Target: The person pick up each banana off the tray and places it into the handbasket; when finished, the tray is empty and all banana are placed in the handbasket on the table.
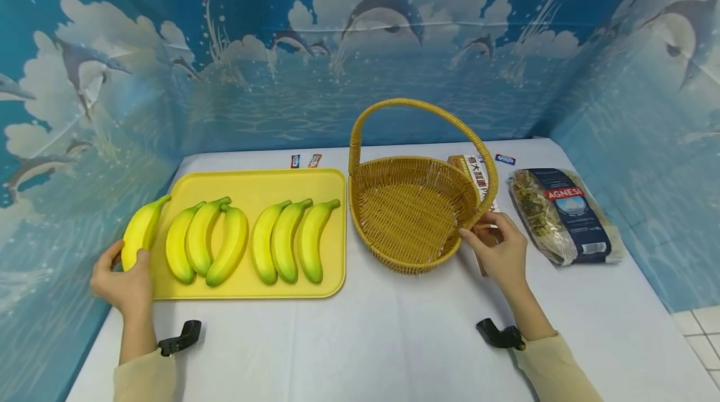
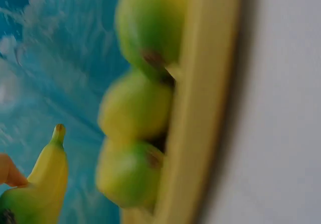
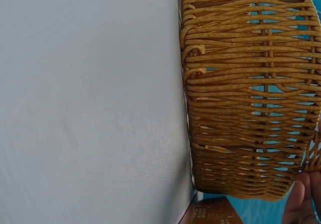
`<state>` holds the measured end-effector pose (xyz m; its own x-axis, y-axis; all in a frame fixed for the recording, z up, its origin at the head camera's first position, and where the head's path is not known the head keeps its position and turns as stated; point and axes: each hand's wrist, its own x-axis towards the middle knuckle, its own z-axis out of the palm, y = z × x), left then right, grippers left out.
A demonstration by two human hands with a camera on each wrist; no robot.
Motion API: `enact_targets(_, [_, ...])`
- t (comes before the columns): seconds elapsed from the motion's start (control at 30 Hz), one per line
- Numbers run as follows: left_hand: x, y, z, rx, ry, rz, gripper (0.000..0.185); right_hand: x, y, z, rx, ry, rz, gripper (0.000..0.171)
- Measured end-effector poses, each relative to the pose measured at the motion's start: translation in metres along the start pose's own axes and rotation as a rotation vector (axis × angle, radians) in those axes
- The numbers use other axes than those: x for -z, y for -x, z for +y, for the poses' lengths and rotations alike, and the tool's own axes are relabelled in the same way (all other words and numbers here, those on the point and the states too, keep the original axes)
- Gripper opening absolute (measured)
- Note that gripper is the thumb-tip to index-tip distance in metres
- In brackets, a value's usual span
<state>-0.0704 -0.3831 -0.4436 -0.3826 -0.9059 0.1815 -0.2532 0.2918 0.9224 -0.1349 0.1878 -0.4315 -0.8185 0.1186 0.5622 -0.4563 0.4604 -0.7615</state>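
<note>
The left hand grips a banana at the yellow tray's left edge (six more lie on it). Well apart, the right hand pinches the wicker basket's right rim, mid-table, with a pasta packet near the table's right edge.

Seven bananas are in view: six on the one yellow tray and one at its left edge. There is one wicker basket, one packet of pasta, one brown box and three small wrapped sweets.
</note>
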Motion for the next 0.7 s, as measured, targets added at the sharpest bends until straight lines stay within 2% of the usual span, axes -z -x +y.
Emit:
enact_targets(0.1, [0.002,0.017,0.024,-0.047,0.072,-0.017,0.037,-0.001,0.000,0.006,0.006,-0.007,0.010,0.032])
enact_targets(0.23, [-0.006,0.048,0.057,-0.220,0.171,-0.092,0.035,-0.003,0.002,0.024,0.022,-0.009,0.020,0.035])
enact_targets(0.33, [-0.019,0.075,0.078,-0.355,0.252,-0.209,0.033,-0.002,0.004,0.034,0.026,0.004,0.022,0.037])
enact_targets(0.5, [-0.051,0.121,0.108,-0.511,0.393,-0.453,0.034,-0.002,0.004,0.039,0.030,-0.003,0.026,0.037])
enact_targets(0.63, [-0.084,0.154,0.128,-0.563,0.404,-0.624,0.036,-0.002,0.002,0.023,0.031,-0.006,0.025,0.035])
enact_targets(0.7, [-0.103,0.170,0.136,-0.581,0.400,-0.681,0.036,-0.001,0.002,0.011,0.025,-0.004,0.017,0.034])
